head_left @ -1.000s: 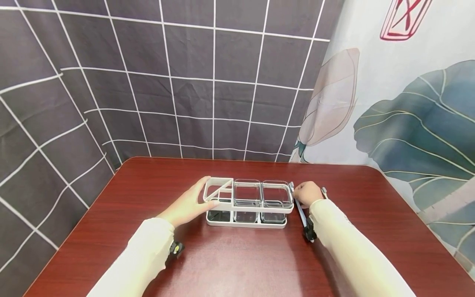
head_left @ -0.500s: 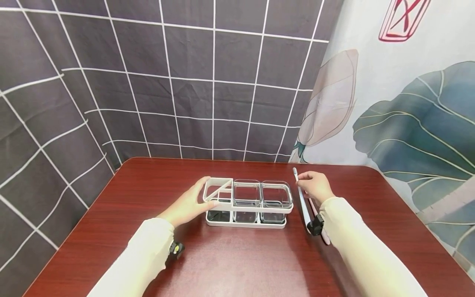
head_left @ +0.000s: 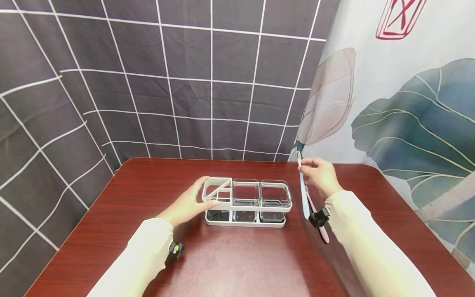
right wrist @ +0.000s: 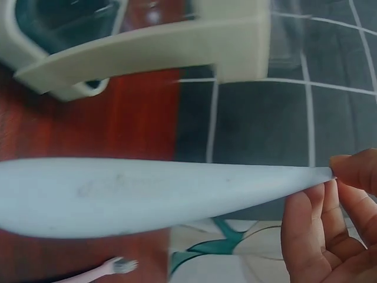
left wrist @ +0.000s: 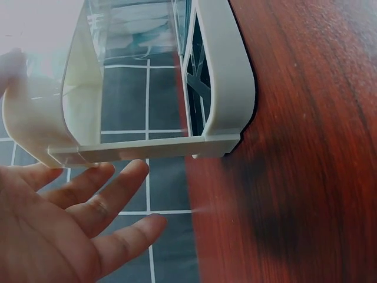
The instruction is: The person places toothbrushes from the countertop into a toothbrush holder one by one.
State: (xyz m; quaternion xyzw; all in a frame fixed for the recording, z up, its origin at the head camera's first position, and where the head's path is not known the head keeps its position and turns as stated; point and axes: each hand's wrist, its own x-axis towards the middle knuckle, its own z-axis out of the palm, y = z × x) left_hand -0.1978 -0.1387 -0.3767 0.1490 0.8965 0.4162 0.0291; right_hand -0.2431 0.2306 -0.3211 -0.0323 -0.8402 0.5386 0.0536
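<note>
A white two-tier rack [head_left: 259, 209] stands mid-table, with two clear cups [head_left: 246, 193] side by side in its upper tier and a divided section at the left. My left hand [head_left: 187, 207] holds the rack's left end, thumb at the front and fingers spread along the end and back. Between thumb and fingertips, my right hand [head_left: 322, 176] pinches a light blue toothbrush [head_left: 304, 200] by its thin neck, bristle end up and handle hanging down, right of the rack. In the right wrist view its wide handle [right wrist: 147, 197] fills the middle. Behind it a pink toothbrush [head_left: 323, 234] lies on the table.
The red-brown wooden table [head_left: 230, 264] reaches back to a dark grey cloth with white grid lines [head_left: 189, 99]. At the right hangs a pale curtain [head_left: 371, 90] with a leaf print. Dark bases [head_left: 219, 215] show in the rack's lower tier.
My right hand has lifted the blue toothbrush and moved away and slightly right, uncovering the pink toothbrush. My left hand and the rack have stayed in place.
</note>
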